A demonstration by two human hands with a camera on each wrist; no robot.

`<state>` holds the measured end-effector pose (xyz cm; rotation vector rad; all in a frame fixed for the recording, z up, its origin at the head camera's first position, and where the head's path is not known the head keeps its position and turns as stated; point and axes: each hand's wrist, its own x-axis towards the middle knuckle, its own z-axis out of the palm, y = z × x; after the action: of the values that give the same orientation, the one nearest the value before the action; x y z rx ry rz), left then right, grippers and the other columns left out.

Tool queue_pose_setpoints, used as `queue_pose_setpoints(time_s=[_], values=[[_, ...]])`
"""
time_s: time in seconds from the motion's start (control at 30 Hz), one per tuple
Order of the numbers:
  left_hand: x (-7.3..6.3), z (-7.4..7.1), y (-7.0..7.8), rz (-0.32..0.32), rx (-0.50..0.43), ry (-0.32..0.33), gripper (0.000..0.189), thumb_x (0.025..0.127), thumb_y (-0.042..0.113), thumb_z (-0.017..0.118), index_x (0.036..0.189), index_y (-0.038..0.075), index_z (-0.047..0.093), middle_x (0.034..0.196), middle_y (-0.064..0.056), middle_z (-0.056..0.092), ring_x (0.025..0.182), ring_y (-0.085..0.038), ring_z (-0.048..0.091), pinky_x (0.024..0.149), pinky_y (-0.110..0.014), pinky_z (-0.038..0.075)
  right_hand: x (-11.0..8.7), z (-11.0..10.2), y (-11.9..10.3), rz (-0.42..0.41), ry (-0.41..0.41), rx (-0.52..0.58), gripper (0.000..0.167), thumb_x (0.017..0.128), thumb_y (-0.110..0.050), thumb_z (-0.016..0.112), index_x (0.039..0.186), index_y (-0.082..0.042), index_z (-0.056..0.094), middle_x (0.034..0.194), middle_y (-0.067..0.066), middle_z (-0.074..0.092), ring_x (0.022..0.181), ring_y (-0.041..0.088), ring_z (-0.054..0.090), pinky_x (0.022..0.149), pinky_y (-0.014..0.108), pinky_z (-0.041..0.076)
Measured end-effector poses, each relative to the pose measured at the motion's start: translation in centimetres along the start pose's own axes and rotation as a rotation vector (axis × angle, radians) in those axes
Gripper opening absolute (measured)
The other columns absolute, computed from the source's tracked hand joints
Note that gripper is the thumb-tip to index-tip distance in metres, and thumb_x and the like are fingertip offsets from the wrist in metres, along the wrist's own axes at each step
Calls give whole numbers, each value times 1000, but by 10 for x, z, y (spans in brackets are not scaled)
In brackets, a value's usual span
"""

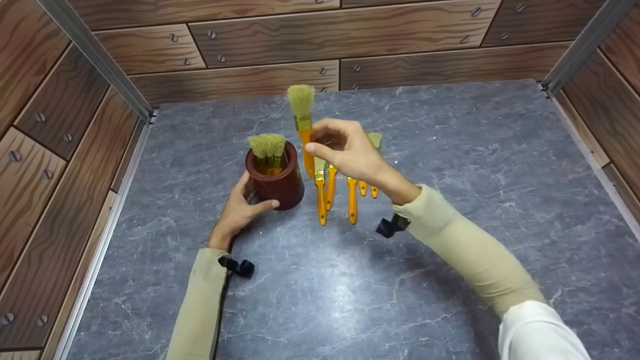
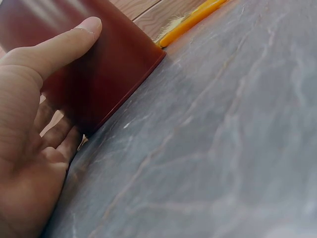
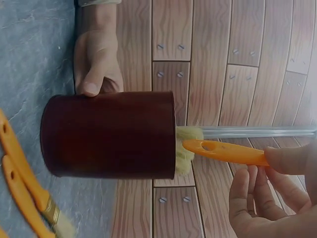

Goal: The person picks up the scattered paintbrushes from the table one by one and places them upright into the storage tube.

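Observation:
A dark red cylindrical cup (image 1: 282, 190) stands upright on the table, with several bristle paintbrushes (image 1: 267, 146) in it, bristles up. My left hand (image 1: 236, 210) holds the cup low on its side, thumb in front and fingers round the back. To the right of the cup's rim, my right hand (image 1: 352, 152) pinches a paintbrush (image 1: 302, 120) by its orange handle between thumb and fingers. That brush is held bristles up. In the right wrist view, its handle end (image 3: 208, 148) points toward the cup's mouth.
Several paintbrushes with orange handles (image 1: 352, 205) lie on the grey marbled table (image 1: 450, 165), right of the cup and partly under my right hand. Wood-patterned panels (image 1: 345, 32) stand behind and at both sides, with metal posts (image 1: 100, 55) at the corners.

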<state>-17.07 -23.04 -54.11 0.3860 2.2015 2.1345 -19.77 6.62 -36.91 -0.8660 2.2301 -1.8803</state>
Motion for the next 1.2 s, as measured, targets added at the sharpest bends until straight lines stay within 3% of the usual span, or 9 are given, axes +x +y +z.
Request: queue_pose_setpoints(time_s=[0.63, 1.2], values=[[3, 0, 1, 14, -21, -31, 102, 86, 6, 90, 168, 31, 34, 164, 1, 50, 151, -23, 49, 126, -40, 42, 43, 38, 0, -82, 11, 25, 18, 98, -8, 76, 114, 1, 76, 104, 14, 78, 90, 21, 73, 84, 33, 62], [0, -3, -2, 16, 5, -20, 99, 87, 6, 90, 167, 31, 37, 161, 0, 54, 151, -20, 49, 127, -42, 39, 60, 69, 10, -66, -30, -28, 20, 96, -6, 78, 116, -2, 77, 105, 11, 78, 91, 19, 74, 85, 32, 63]])
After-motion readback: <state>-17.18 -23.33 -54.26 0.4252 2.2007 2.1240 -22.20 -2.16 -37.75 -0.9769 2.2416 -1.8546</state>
